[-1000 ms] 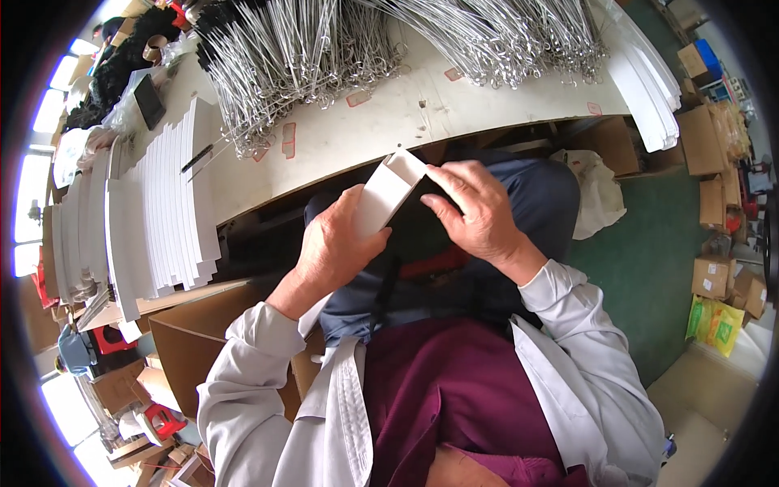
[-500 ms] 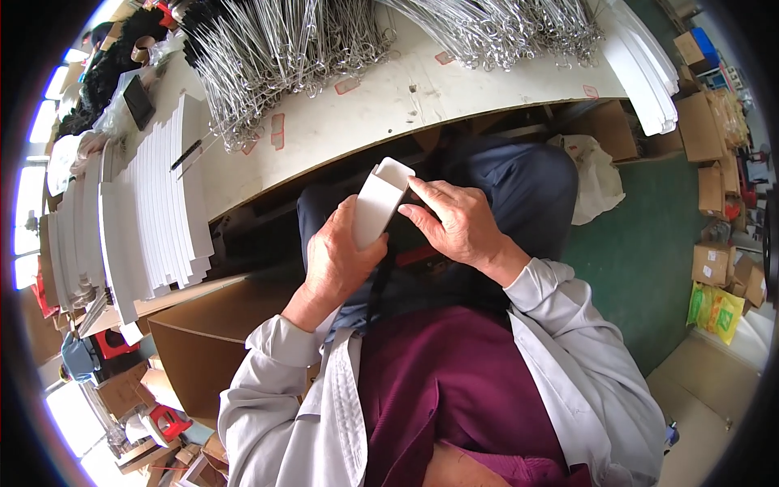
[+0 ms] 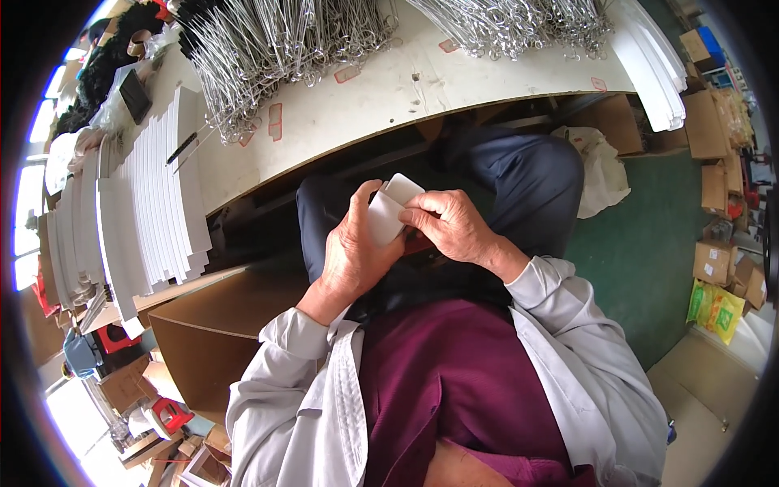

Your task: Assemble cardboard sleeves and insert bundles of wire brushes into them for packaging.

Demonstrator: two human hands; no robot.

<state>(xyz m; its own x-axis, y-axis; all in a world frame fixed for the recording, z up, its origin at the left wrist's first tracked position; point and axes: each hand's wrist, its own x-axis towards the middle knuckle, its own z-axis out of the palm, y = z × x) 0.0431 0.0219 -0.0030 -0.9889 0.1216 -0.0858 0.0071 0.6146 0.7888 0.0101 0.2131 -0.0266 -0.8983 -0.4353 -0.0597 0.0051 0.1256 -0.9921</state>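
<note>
We've pulled the white card piece (image 3: 388, 213) down off the worktop (image 3: 454, 81) edge into our lap. Both hands clamp it now: left hand (image 3: 357, 252) cupping underneath, right hand (image 3: 450, 227) pinching its top, w/ wire pile (image 3: 276, 49) beyond.

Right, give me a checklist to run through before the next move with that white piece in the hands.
1. Left hand cradles the folded white card piece from behind: ok.
2. Right hand pinches its upper edge: ok.
3. Piece held over the lap, apart from the worktable: ok.
4. Fold fully squared: cannot tell, fingers cover it.
5. Stack of flat white sheets on the table to the left: ok.
6. Wire hooks piled on the table top: ok.
</note>
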